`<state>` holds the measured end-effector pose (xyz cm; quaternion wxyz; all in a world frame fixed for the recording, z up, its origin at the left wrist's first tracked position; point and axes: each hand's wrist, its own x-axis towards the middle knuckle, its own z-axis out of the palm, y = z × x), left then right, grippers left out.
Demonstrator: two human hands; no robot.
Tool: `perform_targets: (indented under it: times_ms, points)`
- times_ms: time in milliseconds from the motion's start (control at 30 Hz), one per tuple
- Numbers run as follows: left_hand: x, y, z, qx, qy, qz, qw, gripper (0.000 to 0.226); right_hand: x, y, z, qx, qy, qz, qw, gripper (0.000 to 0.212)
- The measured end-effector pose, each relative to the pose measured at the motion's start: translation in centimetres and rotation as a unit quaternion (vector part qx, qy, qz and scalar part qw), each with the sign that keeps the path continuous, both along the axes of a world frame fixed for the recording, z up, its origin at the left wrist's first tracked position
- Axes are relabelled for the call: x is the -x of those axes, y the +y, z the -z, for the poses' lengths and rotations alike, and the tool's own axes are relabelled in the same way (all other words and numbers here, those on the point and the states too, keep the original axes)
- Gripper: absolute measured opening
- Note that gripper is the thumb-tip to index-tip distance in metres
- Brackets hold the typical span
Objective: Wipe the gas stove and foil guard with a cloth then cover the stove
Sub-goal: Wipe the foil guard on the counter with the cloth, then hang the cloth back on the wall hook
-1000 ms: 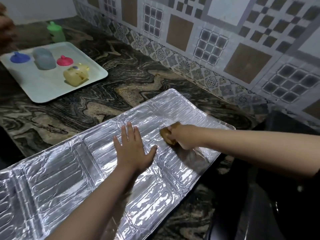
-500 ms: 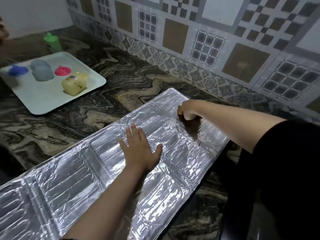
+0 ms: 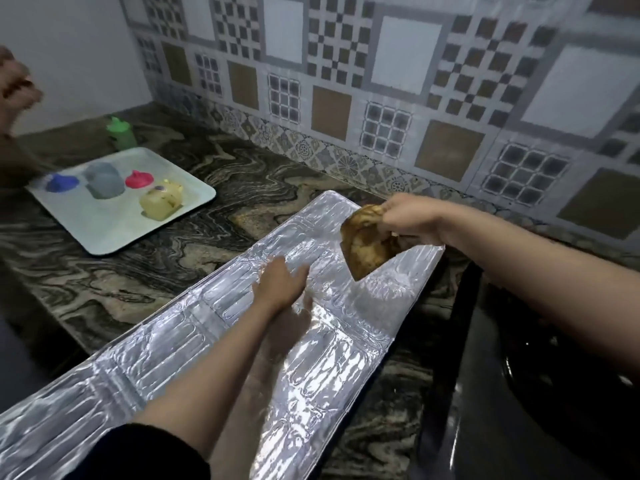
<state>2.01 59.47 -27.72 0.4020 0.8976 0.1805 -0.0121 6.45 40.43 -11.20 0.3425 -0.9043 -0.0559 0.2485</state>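
Observation:
A long silver foil guard point(image 3: 194, 344) lies flat across the marbled counter, running from the lower left to the middle right. My left hand point(image 3: 280, 285) rests flat on it with straight fingers, blurred by motion. My right hand point(image 3: 408, 220) grips a brownish yellow cloth point(image 3: 367, 247) and holds it lifted above the guard's far right end, the cloth hanging down in a point. The black gas stove point(image 3: 540, 393) shows at the lower right, next to the guard's end.
A pale tray point(image 3: 104, 233) at the left carries blue, grey, pink and yellow plastic pieces. A green bottle point(image 3: 119, 133) stands behind it. Another person's hand point(image 3: 14, 88) shows at the far left edge. Patterned tiles line the wall behind the counter point(image 3: 138, 278).
My right hand has lifted the cloth off the foil guard, after rubbing toward the guard's far edge. My left hand stays on the guard. The view has tilted up.

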Motion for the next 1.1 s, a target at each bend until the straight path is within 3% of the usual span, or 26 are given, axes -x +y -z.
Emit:
perform_targets:
  times_ms: [133,200,367,533,667,767,933,1100]
  points:
    - [2.9,-0.7,-4.8,0.19,-0.095,-0.023,0.977,0.051,3.1,-1.0,-0.9,-0.065,-0.006,0.029,0.997,0.016]
    - [4.4,-1.3,-6.7,0.271,-0.078,-0.018,0.959,0.039,4.6,-1.0,-1.3,-0.102,0.004,0.043,0.994,0.018]
    - [9.3,-2.9,-10.6,0.321,-0.069,0.014,0.945,0.028,8.4,-0.8,-2.7,-0.164,0.0,0.047,0.985,0.018]
    - [12.1,-3.9,-12.3,0.417,0.023,0.038,0.908,0.034,11.6,-1.5,-3.3,-0.254,0.022,0.047,0.966,0.022]
    - [13.2,-4.9,-12.7,0.407,0.05,0.035,0.911,0.013,14.0,-3.4,-3.4,-0.307,0.009,0.046,0.95,0.021]
    - [13.8,-6.3,-12.9,0.434,0.004,0.04,0.9,0.008,16.0,-5.5,-3.5,-0.35,0.019,0.017,0.936,0.026]
    - [14.5,-9.0,-14.4,0.479,-0.093,0.045,0.871,0.009,17.7,-8.1,-4.1,-0.466,0.131,0.028,0.875,0.045]
    - [15.8,-12.5,-17.0,0.43,-0.248,0.069,0.865,0.016,18.5,-9.7,-4.8,-0.378,0.086,0.063,0.92,0.044]
